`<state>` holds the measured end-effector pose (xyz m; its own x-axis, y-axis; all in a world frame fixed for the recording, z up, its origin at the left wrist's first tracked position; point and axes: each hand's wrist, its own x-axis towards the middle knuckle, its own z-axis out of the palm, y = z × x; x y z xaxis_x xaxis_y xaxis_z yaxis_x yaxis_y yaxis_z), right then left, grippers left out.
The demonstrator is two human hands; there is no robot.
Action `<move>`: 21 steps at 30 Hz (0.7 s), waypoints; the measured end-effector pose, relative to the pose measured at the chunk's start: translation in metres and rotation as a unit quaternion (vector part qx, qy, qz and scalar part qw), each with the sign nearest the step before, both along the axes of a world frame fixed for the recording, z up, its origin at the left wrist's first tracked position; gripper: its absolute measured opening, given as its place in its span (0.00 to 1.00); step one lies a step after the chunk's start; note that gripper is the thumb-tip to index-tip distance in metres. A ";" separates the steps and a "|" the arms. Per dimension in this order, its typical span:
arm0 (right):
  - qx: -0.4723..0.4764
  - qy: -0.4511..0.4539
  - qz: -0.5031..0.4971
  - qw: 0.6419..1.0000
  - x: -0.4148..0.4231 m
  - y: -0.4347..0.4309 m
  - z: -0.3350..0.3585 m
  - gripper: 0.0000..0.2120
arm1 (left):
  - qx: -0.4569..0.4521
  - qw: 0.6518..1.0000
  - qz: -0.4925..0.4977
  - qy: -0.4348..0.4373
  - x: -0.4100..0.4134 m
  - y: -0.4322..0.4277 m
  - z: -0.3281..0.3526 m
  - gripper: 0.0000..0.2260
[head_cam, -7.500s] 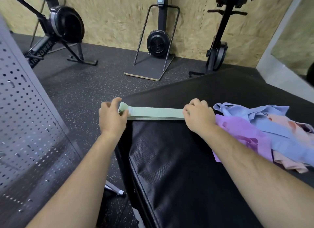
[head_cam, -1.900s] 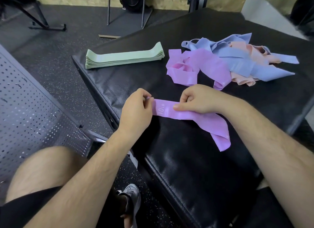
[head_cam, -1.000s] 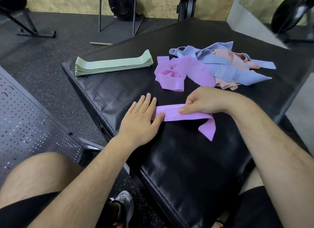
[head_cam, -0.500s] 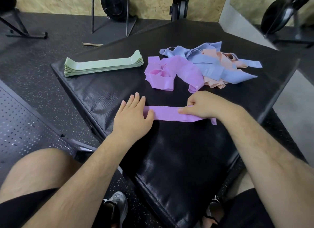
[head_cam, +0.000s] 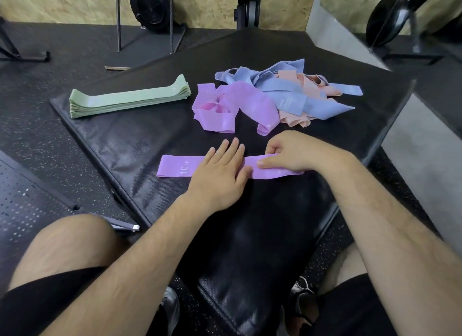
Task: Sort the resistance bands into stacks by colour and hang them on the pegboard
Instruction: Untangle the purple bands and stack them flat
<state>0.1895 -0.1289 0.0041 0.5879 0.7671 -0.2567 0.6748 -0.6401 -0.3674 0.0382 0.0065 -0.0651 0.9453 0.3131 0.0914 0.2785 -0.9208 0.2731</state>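
A black padded platform [head_cam: 140, 145] fills the middle of the view. Its left edge runs on a slant from the far left corner down toward the person's knees. A stack of green bands [head_cam: 127, 99] lies flat by that far left corner, its left end near the edge. Bare padding lies open between this stack and a single purple band [head_cam: 175, 166], and again between that band and the person. The purple band lies flat and straight across the platform. The left hand [head_cam: 222, 170] presses on its middle with straight, flat fingers. The right hand [head_cam: 287, 153] pinches the band's right part between a curled thumb and fingers. Beyond the hands, loose purple bands [head_cam: 232, 108] touch a tangle of blue bands [head_cam: 295, 98] and pink bands [head_cam: 297, 80], well in from the right edge. A pegboard [head_cam: 22, 200] shows at the lower left, beside the platform's left edge, over speckled floor [head_cam: 37, 125].
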 end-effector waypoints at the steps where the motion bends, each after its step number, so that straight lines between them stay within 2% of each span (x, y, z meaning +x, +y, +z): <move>1: 0.004 0.007 -0.006 1.000 0.002 -0.003 0.001 0.13 | 0.000 1.000 0.003 0.002 0.000 -0.001 0.000 0.27; 12: 0.013 0.090 -0.057 0.994 0.017 -0.031 0.000 0.05 | -0.030 0.999 0.016 0.009 0.001 -0.004 0.004 0.26; 16: 0.022 0.078 -0.067 0.994 0.015 -0.030 -0.006 0.05 | 0.035 0.999 0.020 -0.026 0.006 -0.012 0.008 0.26; 19: 0.029 0.076 -0.064 0.995 0.014 -0.032 -0.007 0.05 | 0.056 0.995 -0.042 -0.076 0.017 -0.026 0.010 0.29; 21: 0.033 0.073 -0.058 0.995 0.013 -0.032 -0.007 0.05 | 0.029 0.994 -0.090 -0.055 0.028 -0.035 0.007 0.26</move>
